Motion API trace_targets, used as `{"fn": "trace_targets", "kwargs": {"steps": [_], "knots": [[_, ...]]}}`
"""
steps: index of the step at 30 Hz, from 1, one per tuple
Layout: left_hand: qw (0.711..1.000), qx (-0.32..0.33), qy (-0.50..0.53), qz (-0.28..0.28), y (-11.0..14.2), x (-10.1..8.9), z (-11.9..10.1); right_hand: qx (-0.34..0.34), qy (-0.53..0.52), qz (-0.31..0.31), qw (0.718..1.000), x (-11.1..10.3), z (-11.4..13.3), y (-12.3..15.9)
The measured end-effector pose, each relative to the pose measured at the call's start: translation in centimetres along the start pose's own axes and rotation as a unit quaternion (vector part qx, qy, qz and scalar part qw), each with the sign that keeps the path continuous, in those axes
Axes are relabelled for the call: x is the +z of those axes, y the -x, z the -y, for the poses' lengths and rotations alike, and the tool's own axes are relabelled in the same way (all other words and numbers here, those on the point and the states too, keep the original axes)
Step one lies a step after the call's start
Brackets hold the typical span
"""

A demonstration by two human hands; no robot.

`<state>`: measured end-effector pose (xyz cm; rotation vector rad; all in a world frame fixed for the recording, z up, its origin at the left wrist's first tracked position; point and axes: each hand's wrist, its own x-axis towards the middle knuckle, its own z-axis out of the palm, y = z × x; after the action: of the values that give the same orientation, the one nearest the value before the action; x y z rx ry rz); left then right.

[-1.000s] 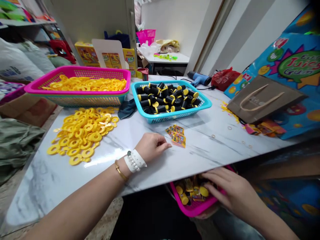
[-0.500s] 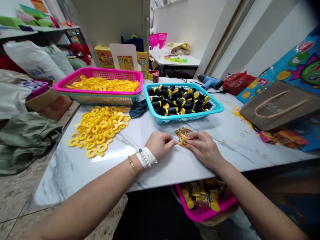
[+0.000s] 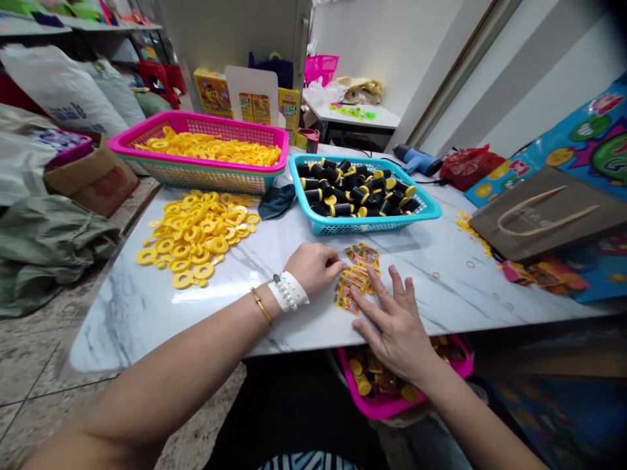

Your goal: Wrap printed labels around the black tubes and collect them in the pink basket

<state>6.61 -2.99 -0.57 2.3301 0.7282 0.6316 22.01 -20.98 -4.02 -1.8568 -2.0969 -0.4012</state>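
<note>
A small spread of orange and yellow printed packets lies on the white marble table, near its front edge. My left hand, with a white watch strap and gold bangle at the wrist, is curled with its fingertips pinching the left side of the packets. My right hand lies flat with fingers spread, its fingertips resting on the packets' lower right side.
Behind the packets stands a blue basket of black and yellow spools. A pink basket of yellow rings is at the back left, with loose yellow rings in front. A brown paper bag lies right. A pink basket sits under the table edge.
My right hand came up from the pink basket under the table onto the packets, then slid toward me and flattened. The packets fanned out toward the table's front edge.
</note>
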Motion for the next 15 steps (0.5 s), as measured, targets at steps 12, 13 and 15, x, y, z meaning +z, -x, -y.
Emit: {"fn": "trace_targets", "kwargs": {"steps": [12,13,15], "knots": [[0.993,-0.100,0.065,0.013,-0.4,-1.4,-0.4,-0.029,-0.161,-0.136,0.977,-0.2,2.8,-0.1],[0.988,-0.118,0.100,0.027,-0.4,-1.5,-0.5,-0.015,-0.170,-0.160,0.972,-0.3,2.5,-0.6],[0.967,-0.147,0.196,0.070,-0.3,-1.5,-0.7,0.022,-0.173,-0.210,0.962,-0.5,1.9,-1.8]]}}
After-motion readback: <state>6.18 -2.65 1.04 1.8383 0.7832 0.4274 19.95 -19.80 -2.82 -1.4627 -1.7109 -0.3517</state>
